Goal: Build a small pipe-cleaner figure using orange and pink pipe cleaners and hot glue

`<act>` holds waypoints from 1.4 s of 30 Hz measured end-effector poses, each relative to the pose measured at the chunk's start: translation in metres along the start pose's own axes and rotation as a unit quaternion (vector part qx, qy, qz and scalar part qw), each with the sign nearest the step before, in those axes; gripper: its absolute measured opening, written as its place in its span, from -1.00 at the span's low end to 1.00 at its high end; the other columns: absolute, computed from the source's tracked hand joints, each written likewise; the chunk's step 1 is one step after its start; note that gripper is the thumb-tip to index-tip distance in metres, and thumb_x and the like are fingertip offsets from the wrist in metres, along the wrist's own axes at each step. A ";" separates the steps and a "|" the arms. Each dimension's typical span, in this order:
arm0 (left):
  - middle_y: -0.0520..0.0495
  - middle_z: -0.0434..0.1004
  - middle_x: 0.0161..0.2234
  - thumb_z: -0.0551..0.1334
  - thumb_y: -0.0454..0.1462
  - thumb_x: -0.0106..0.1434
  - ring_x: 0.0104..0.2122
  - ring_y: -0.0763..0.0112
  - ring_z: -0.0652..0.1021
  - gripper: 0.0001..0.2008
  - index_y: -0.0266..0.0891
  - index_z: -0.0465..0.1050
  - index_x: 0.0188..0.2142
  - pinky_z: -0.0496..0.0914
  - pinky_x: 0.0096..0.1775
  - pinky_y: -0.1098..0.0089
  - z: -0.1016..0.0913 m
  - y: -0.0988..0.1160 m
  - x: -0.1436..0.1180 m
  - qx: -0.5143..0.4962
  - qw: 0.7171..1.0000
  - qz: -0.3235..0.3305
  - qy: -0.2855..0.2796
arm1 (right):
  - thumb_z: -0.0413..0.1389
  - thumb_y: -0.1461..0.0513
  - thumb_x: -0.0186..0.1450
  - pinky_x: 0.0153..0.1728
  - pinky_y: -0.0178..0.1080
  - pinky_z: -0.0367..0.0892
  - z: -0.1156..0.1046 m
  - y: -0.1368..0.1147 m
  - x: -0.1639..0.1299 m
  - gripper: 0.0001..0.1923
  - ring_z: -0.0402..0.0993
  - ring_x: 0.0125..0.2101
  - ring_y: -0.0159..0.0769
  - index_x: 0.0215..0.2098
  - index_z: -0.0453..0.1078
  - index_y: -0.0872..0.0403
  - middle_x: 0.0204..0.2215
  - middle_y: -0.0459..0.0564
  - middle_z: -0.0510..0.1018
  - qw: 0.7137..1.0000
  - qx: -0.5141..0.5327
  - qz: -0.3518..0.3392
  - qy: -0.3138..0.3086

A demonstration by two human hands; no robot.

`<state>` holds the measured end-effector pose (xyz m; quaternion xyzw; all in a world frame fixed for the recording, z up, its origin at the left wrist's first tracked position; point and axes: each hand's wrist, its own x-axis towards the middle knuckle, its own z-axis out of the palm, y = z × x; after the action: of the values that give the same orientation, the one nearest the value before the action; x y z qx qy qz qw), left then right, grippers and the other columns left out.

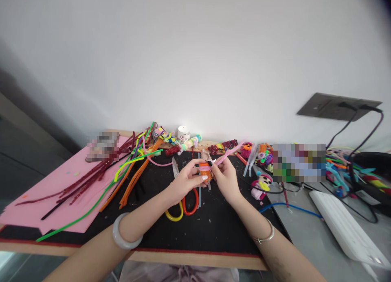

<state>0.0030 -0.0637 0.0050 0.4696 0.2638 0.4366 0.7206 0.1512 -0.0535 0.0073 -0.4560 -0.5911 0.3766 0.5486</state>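
Both hands are closed on an orange piece above the scissors; the pink stem could be slipped off.

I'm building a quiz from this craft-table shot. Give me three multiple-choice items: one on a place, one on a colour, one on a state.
1. Where do the scissors lie?
A. On the black mat, under the hands
B. On the pink sheet
C. On the white power strip

2. What colour is the pipe cleaner in the right hand?
A. Green
B. Pink
C. Blue

3. What is the left hand doing?
A. Resting flat on the mat
B. Pinching the small orange piece
C. Holding the scissors

Answers: 1 A, their yellow and red handles rest on the black mat below the wrists. 2 B, a pink strand runs up from its fingers. 3 B, its fingers close on the orange piece.
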 end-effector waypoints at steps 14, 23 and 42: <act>0.03 0.39 -0.28 0.26 -0.27 0.09 -0.59 0.66 0.42 -0.59 -0.07 0.23 -0.06 0.39 -0.49 0.51 -0.001 0.005 -0.001 -0.006 0.999 -0.042 0.006 | 0.03 0.17 0.23 -0.75 -0.40 0.11 0.000 0.004 0.001 -0.86 0.16 -0.73 -0.47 -0.38 0.13 0.02 -0.67 -0.24 0.25 0.999 -0.034 0.005 0.001; -0.02 0.44 -0.26 0.28 -0.33 0.07 -0.47 0.56 0.53 -0.59 -0.14 0.26 -0.08 0.44 -0.34 0.46 -0.004 0.005 0.000 -0.027 0.998 -0.058 0.012 | 0.05 0.17 0.22 -0.73 -0.40 0.12 0.001 0.005 0.000 -0.84 0.19 -0.71 -0.47 -0.39 0.13 0.03 -0.64 -0.23 0.27 0.999 -0.033 0.006 -0.002; -0.12 0.43 -0.09 0.19 -0.16 0.16 -0.41 0.37 0.60 -0.67 -0.13 0.23 -0.09 0.45 -0.33 0.40 -0.004 0.006 0.002 0.037 0.999 -0.037 0.015 | 0.05 0.17 0.22 -0.73 -0.39 0.11 0.001 0.001 0.000 -0.84 0.17 -0.72 -0.47 -0.41 0.13 0.02 -0.67 -0.25 0.27 1.000 -0.006 0.011 0.006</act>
<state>-0.0015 -0.0593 0.0084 0.4789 0.3078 0.4069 0.7144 0.1504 -0.0533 0.0060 -0.4681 -0.5848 0.3766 0.5451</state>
